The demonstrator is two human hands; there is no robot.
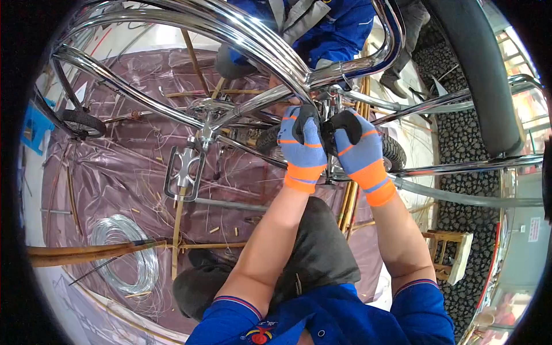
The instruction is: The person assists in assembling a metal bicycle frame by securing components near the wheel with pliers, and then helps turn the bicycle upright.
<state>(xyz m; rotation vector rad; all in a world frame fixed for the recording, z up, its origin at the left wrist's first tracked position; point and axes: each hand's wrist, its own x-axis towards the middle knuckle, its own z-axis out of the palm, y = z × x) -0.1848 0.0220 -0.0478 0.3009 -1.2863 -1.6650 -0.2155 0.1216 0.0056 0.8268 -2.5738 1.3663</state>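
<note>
Both my hands wear blue-grey gloves with black palms and orange cuffs. They are side by side at a metal joint under a chrome tubular frame [259, 103]. My left hand [302, 141] is closed, its curled fingers against the lower end of a curved tube. Close on its right, my right hand [359, 146] is closed too, fingers bent inward at the same joint. The small part between them is hidden by the gloves. To the left, a chrome crank and a pedal [185, 172] hang from the frame. Behind my hands shows part of a black tyre [394, 152].
A person in blue [339, 34] sits opposite, beyond the frame. A coil of silver wire [123, 253] and bamboo sticks [178, 230] lie on the brown plastic sheet [115, 190]. A long black padded seat [483, 75] rises at right, above a small wooden stool [451, 256].
</note>
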